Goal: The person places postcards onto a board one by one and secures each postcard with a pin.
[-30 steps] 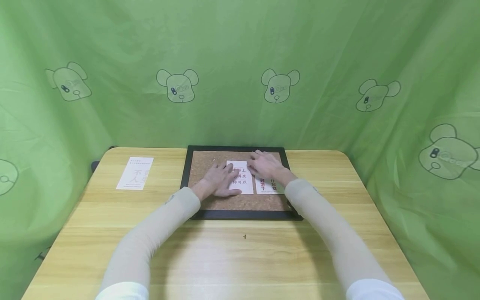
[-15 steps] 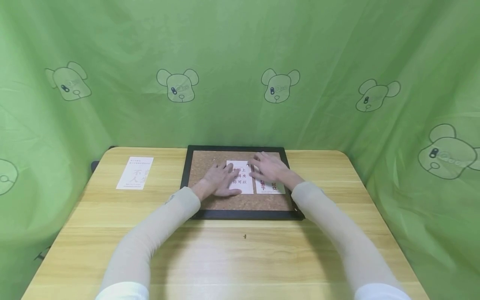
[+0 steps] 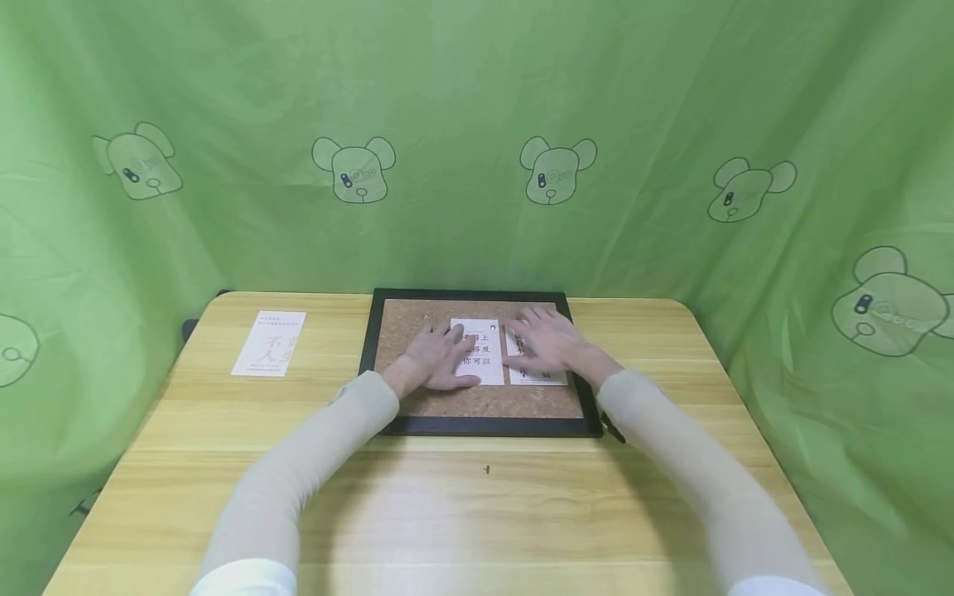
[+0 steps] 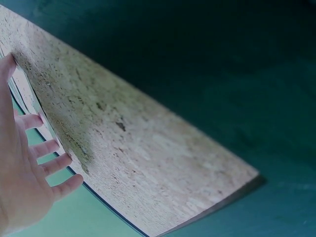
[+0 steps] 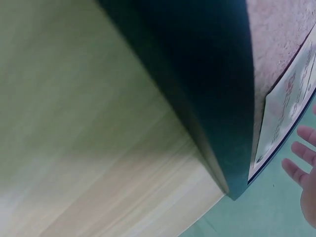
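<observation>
A cork board (image 3: 477, 403) in a black frame lies on the table, with two white printed cards side by side on it. My left hand (image 3: 440, 358) rests with spread fingers over the left part of the middle card (image 3: 483, 362). A small shiny pin head (image 3: 493, 328) shows at that card's upper right corner. Over the right-hand card (image 3: 537, 378) is my right hand (image 3: 547, 341), its fingers spread and nothing seen in them; it hides most of the print. In the right wrist view, the fingers (image 5: 301, 153) appear near the card's edge.
Another white card (image 3: 268, 344) lies on the table (image 3: 417, 513) left of the board. One small pin (image 3: 488, 470) sits in front of the frame. A green curtain (image 3: 462, 232) hangs behind and along both sides.
My right hand has drawn away from the middle card's upper right corner and moved right, its fingers spreading over the right-hand card. The pin head there is now uncovered. My left hand stays put.
</observation>
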Demonstrator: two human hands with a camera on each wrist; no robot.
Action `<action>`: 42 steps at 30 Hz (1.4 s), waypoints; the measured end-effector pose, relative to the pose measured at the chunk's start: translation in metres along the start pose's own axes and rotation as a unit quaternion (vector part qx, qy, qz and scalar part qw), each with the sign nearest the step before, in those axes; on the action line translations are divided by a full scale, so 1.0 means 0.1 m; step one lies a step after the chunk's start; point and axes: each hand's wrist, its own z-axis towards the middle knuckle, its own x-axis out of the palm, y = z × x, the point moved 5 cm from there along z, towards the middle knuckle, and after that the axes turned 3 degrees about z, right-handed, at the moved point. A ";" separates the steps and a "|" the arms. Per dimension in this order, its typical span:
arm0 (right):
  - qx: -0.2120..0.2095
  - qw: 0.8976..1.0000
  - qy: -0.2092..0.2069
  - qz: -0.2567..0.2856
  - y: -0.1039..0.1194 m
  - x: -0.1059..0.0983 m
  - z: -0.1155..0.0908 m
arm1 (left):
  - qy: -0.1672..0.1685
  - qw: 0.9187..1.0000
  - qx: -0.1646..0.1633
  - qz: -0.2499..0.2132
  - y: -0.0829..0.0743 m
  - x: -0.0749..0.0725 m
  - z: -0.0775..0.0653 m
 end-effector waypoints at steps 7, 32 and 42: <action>0.009 1.000 0.001 0.000 -0.06 0.02 -0.17 | -0.003 1.000 0.002 -0.004 0.00 0.00 0.00; 0.002 0.999 -0.038 -0.023 0.00 0.06 -0.74 | -0.003 1.000 0.002 0.001 0.01 0.03 0.03; 0.013 0.999 -0.029 -0.013 0.05 0.11 -0.95 | -0.008 1.000 0.002 -0.002 0.00 0.01 0.00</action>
